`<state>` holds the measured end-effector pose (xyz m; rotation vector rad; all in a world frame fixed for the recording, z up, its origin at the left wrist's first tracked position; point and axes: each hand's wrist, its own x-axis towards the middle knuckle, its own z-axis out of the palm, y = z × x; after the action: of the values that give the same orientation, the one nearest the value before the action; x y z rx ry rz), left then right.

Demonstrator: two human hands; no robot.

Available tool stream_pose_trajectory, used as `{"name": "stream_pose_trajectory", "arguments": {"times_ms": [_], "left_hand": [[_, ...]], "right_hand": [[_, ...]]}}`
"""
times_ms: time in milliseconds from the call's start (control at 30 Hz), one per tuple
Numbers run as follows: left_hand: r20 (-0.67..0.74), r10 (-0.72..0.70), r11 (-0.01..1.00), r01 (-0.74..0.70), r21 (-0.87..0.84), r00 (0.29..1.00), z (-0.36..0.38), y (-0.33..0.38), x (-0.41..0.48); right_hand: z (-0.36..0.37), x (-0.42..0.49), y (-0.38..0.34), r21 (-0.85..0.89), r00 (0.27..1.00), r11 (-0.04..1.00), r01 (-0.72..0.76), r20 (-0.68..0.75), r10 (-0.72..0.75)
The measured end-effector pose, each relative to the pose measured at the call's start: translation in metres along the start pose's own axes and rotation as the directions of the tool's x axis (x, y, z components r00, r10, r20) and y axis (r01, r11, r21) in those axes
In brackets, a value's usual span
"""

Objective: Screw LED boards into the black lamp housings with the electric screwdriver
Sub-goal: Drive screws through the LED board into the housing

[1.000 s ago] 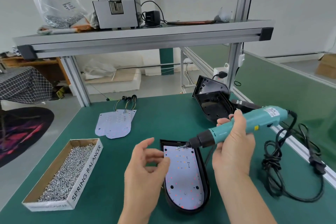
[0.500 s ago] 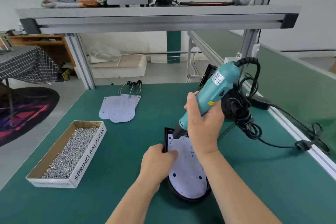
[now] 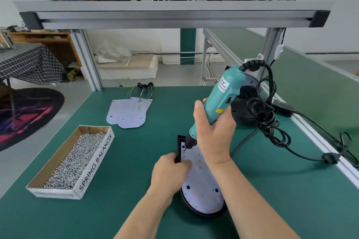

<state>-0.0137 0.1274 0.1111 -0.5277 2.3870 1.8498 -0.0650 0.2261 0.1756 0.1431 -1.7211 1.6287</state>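
Observation:
A black lamp housing (image 3: 196, 212) lies on the green mat in front of me with a white LED board (image 3: 202, 186) seated in it. My right hand (image 3: 214, 132) grips the teal electric screwdriver (image 3: 221, 99), held nearly upright with its bit down on the board's far left corner. My left hand (image 3: 169, 172) rests on the housing's left edge with its fingers curled on the rim and board. A cardboard box of screws (image 3: 71, 161) sits to the left. Spare LED boards (image 3: 129, 112) with wires lie further back.
More black housings (image 3: 242, 114) stand behind the screwdriver at the right. The screwdriver's black cable (image 3: 272, 122) loops over the mat to a plug near the right edge rail. An aluminium shelf (image 3: 171, 13) spans overhead, with a grey machine on it.
The screwdriver swung from nearly level to upright, and its bit came down onto the board's far corner. My left hand dropped from the air onto the housing's left edge.

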Motion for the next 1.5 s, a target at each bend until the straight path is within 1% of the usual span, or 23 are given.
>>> {"name": "stream_pose_trajectory", "arguments": {"times_ms": [133,333,533,633,733,800,867,967,1000,1067,1100,1167,1233,1267,1333,1400,1500], "left_hand": [[0.026,-0.010,1.000,0.010,-0.016,1.000,0.000,-0.001,0.001],[0.010,-0.016,1.000,0.016,0.006,1.000,0.000,-0.002,0.004],[0.009,-0.042,0.999,0.042,0.031,0.999,0.000,0.000,0.000],[0.033,-0.064,0.998,0.064,-0.003,0.997,-0.002,0.002,0.000],[0.033,-0.072,0.997,0.073,-0.020,0.997,-0.004,0.002,0.001],[0.026,-0.075,0.997,0.075,-0.017,0.997,-0.004,0.002,0.002],[0.025,-0.073,0.997,0.074,-0.015,0.997,-0.003,0.001,0.002],[-0.011,-0.072,0.997,0.072,-0.002,0.997,-0.003,0.001,0.000],[-0.033,-0.062,0.998,0.063,0.027,0.998,-0.003,0.001,-0.001],[-0.090,-0.020,0.988,0.033,0.149,0.996,-0.002,0.004,-0.005],[-0.125,0.008,0.979,0.017,0.201,0.992,-0.002,0.007,-0.006],[-0.190,0.068,0.975,-0.025,0.220,0.979,0.000,0.009,-0.007],[-0.232,0.068,0.974,-0.014,0.226,0.970,0.002,0.013,-0.009],[-0.223,0.050,0.978,-0.002,0.210,0.974,0.002,0.015,-0.010],[-0.178,0.033,0.989,-0.007,0.149,0.983,0.003,0.016,-0.009],[-0.140,0.021,0.992,-0.003,0.125,0.990,0.002,0.015,-0.007],[-0.091,-0.014,0.996,0.022,0.084,0.996,-0.001,0.013,-0.008]], "right_hand": [[0.003,0.001,-0.001,-0.025,0.998,0.999,0.044,0.036,-0.043],[0.010,0.000,-0.002,-0.024,0.994,0.998,0.065,0.087,-0.063],[0.017,0.001,0.000,-0.055,0.994,0.998,0.018,0.108,-0.012],[0.011,0.002,-0.004,-0.012,0.992,0.999,-0.031,0.125,0.032],[-0.001,0.012,-0.015,0.090,0.995,0.993,-0.078,0.060,0.073],[-0.016,0.028,-0.018,0.152,0.994,0.983,-0.103,-0.028,0.109],[-0.038,0.044,-0.015,0.149,0.980,0.980,-0.134,-0.125,0.153],[-0.080,0.057,0.004,0.066,0.949,0.979,-0.194,-0.238,0.205],[-0.094,0.059,0.013,0.022,0.936,0.974,-0.226,-0.272,0.223],[-0.121,0.062,0.032,-0.063,0.900,0.947,-0.316,-0.335,0.278],[-0.132,0.063,0.041,-0.100,0.877,0.920,-0.380,-0.356,0.323],[-0.152,0.062,0.059,-0.155,0.815,0.836,-0.526,-0.371,0.445],[-0.164,0.055,0.076,-0.198,0.750,0.743,-0.639,-0.372,0.547],[-0.168,0.051,0.082,-0.230,0.731,0.706,-0.670,-0.371,0.573],[-0.170,0.043,0.088,-0.323,0.733,0.662,-0.676,-0.378,0.565],[-0.169,0.040,0.088,-0.432,0.760,0.625,-0.650,-0.389,0.521],[-0.166,0.041,0.081,-0.605,0.808,0.539,-0.586,-0.381,0.450]]}}
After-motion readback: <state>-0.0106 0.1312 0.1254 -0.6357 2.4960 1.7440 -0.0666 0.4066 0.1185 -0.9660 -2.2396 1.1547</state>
